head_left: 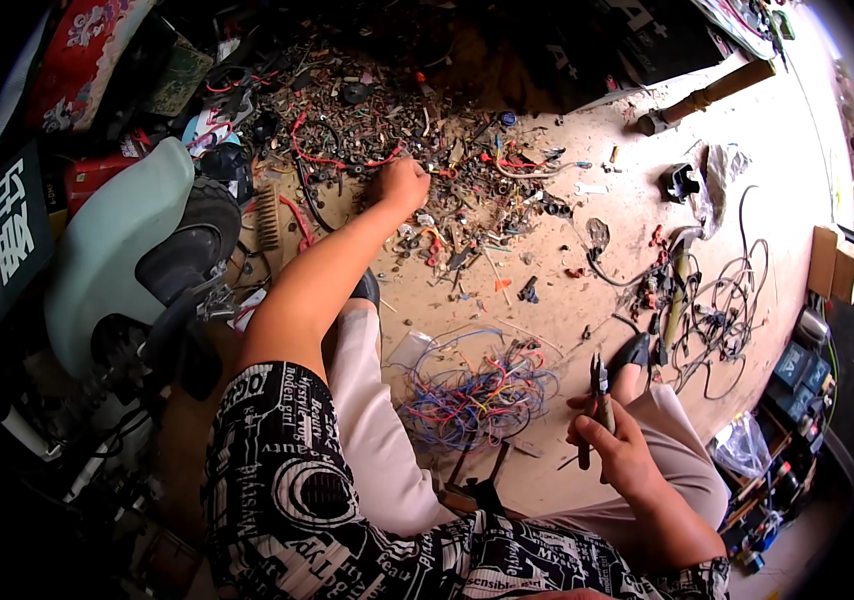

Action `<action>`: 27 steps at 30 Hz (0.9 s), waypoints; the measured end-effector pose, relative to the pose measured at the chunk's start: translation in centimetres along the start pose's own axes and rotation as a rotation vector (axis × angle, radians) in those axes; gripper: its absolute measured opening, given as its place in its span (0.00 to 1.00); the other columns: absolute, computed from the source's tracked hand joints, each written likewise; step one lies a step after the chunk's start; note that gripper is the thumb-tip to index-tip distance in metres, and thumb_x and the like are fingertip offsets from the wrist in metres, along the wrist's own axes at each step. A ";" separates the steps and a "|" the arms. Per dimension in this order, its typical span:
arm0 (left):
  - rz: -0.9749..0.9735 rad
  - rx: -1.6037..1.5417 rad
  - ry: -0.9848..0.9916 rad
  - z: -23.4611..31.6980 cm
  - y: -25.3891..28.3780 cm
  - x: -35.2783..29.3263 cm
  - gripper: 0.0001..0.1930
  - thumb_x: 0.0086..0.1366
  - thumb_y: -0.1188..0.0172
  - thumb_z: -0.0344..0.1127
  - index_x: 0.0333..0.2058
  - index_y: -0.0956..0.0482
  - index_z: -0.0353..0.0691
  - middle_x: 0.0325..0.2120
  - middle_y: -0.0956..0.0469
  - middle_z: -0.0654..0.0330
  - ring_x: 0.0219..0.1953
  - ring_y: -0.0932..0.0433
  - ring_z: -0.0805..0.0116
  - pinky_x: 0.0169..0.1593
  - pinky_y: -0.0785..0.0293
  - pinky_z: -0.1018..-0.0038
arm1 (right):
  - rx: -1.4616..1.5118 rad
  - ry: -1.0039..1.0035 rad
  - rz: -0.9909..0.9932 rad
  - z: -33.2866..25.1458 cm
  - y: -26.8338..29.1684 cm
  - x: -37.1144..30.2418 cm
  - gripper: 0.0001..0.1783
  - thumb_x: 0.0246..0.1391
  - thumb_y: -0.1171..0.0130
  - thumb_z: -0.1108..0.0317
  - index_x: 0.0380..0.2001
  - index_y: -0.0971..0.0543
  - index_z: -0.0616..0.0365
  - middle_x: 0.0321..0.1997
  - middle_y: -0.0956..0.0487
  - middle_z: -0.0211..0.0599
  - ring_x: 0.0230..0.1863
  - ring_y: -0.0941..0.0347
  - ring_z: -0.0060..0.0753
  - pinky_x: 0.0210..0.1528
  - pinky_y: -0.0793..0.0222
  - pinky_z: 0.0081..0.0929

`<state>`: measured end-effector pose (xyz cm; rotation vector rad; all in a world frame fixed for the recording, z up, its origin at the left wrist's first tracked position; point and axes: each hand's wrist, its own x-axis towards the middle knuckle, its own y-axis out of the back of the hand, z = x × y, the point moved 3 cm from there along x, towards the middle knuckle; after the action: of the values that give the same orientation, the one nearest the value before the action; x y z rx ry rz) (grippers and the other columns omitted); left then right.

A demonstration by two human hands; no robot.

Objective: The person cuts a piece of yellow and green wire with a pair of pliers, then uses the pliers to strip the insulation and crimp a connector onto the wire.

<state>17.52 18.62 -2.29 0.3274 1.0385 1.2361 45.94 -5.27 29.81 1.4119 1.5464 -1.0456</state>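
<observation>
- The big heap of scrap parts (pixel 427 150) spreads across the far side of the floor (pixel 587 310), a dense mix of small metal bits, connectors and red wire ends. Judging by its bulk, most of the picking-through is still ahead of you.
- The pale green scooter body (pixel 112 250) with its black tyre stands at your left, just beside your outstretched arm; it plays no part in what your hands are doing.
- The loose black cables (pixel 717 310) lie sprawled to your right, well apart from the heap, and look unsorted.
- The bundle of coloured wires (pixel 477 395) sits on the floor between your knees, near your right hand. It reads as the gathered share so far, and it is small against the heap.
- Your left hand (pixel 402 185) reaches far forward into the near edge of the heap, fingers curled down among the bits. You may be pinching something, but I cannot tell what, or whether the fist is truly closed on anything.
- Your right hand (pixel 612 445) hovers above your right knee, wrapped firmly around the handles of the pliers (pixel 598 395), whose nose points up and away, clear of any wire.
</observation>
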 end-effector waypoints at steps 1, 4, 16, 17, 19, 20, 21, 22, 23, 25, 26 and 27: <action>0.042 -0.019 -0.024 0.2 -0.1 -0.3 0.09 0.51 0.34 0.42 0.24 0.18 0.44 0.24 0.20 0.60 0.29 0.20 0.61 0.34 0.26 0.66 | -0.007 0.002 0.009 0.0 0.1 0.0 0.19 0.60 0.47 0.63 0.50 0.31 0.63 0.27 0.28 0.31 0.20 0.38 0.16 0.22 0.41 0.16; 0.122 0.031 -0.050 1.9 -0.1 -1.6 0.08 0.53 0.35 0.41 0.25 0.18 0.44 0.23 0.20 0.60 0.29 0.21 0.61 0.34 0.26 0.66 | 0.007 0.000 0.008 0.2 0.3 -0.1 0.19 0.60 0.47 0.63 0.50 0.31 0.63 0.27 0.28 0.31 0.20 0.38 0.15 0.22 0.41 0.16; -0.098 -0.845 0.004 4.2 2.3 -3.5 0.08 0.62 0.40 0.36 0.31 0.26 0.38 0.26 0.27 0.68 0.26 0.31 0.81 0.30 0.35 0.80 | -0.081 -0.002 -0.007 0.2 0.4 -0.2 0.19 0.61 0.49 0.65 0.51 0.34 0.67 0.30 0.27 0.33 0.29 0.31 0.23 0.26 0.34 0.19; -0.166 -0.949 0.012 5.2 3.2 -4.3 0.07 0.63 0.42 0.35 0.33 0.27 0.39 0.27 0.26 0.68 0.26 0.30 0.80 0.30 0.35 0.81 | -0.077 -0.016 0.000 0.0 0.6 -0.2 0.19 0.61 0.50 0.65 0.51 0.34 0.67 0.30 0.28 0.33 0.29 0.32 0.23 0.25 0.35 0.19; -0.325 -1.123 0.052 6.5 4.0 -5.6 0.05 0.65 0.44 0.34 0.35 0.28 0.40 0.28 0.25 0.67 0.26 0.28 0.80 0.29 0.34 0.82 | -0.067 -0.006 0.013 -0.1 0.8 -0.1 0.19 0.61 0.49 0.64 0.51 0.33 0.66 0.30 0.28 0.30 0.31 0.31 0.21 0.30 0.34 0.19; -0.420 -1.195 0.084 7.1 3.9 -6.2 0.04 0.66 0.46 0.33 0.36 0.28 0.40 0.28 0.25 0.66 0.26 0.27 0.79 0.28 0.34 0.83 | -0.062 0.002 0.024 0.0 1.0 0.1 0.19 0.61 0.49 0.64 0.51 0.33 0.65 0.31 0.28 0.29 0.31 0.31 0.21 0.33 0.33 0.19; -0.477 -1.213 0.128 8.1 3.8 -7.2 0.04 0.66 0.46 0.34 0.36 0.28 0.41 0.28 0.25 0.67 0.26 0.27 0.79 0.28 0.34 0.82 | -0.071 0.023 0.080 0.0 1.0 0.2 0.19 0.59 0.46 0.61 0.49 0.29 0.61 0.25 0.31 0.25 0.18 0.41 0.13 0.20 0.44 0.15; -0.526 -1.219 0.145 9.3 3.5 -8.4 0.04 0.66 0.45 0.34 0.35 0.27 0.42 0.28 0.25 0.67 0.25 0.27 0.79 0.27 0.33 0.83 | -0.089 0.014 0.085 0.1 1.2 0.2 0.19 0.59 0.46 0.61 0.49 0.29 0.60 0.25 0.31 0.25 0.20 0.40 0.13 0.22 0.43 0.15; -0.618 -1.164 0.129 10.4 3.3 -9.7 0.04 0.65 0.45 0.34 0.35 0.27 0.41 0.27 0.25 0.67 0.26 0.27 0.79 0.28 0.33 0.83 | -0.096 0.028 0.081 0.3 1.4 0.5 0.19 0.59 0.45 0.61 0.49 0.29 0.60 0.26 0.30 0.25 0.23 0.39 0.14 0.25 0.41 0.16; -0.769 -1.019 0.032 12.2 2.8 -12.0 0.06 0.64 0.43 0.34 0.36 0.26 0.39 0.27 0.25 0.68 0.27 0.27 0.81 0.30 0.32 0.83 | -0.130 0.054 0.069 0.0 1.5 0.6 0.20 0.59 0.45 0.60 0.49 0.28 0.60 0.29 0.29 0.27 0.32 0.36 0.17 0.35 0.37 0.18; -0.783 -0.932 -0.016 13.2 2.5 -13.5 0.07 0.63 0.42 0.34 0.38 0.25 0.38 0.28 0.25 0.68 0.28 0.27 0.81 0.31 0.32 0.83 | -0.146 0.066 0.071 0.2 1.6 0.7 0.21 0.59 0.45 0.59 0.50 0.28 0.61 0.33 0.26 0.29 0.35 0.34 0.19 0.38 0.36 0.20; -0.821 -0.894 -0.055 13.9 2.4 -14.8 0.08 0.63 0.42 0.34 0.38 0.25 0.39 0.28 0.24 0.68 0.28 0.27 0.81 0.30 0.33 0.83 | -0.172 0.105 0.063 0.0 1.4 0.8 0.19 0.60 0.47 0.60 0.50 0.29 0.60 0.30 0.28 0.27 0.30 0.36 0.16 0.31 0.39 0.17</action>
<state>27.51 10.66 13.66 -0.6960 0.3950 0.8033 47.26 -4.92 28.97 1.4050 1.6149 -0.7923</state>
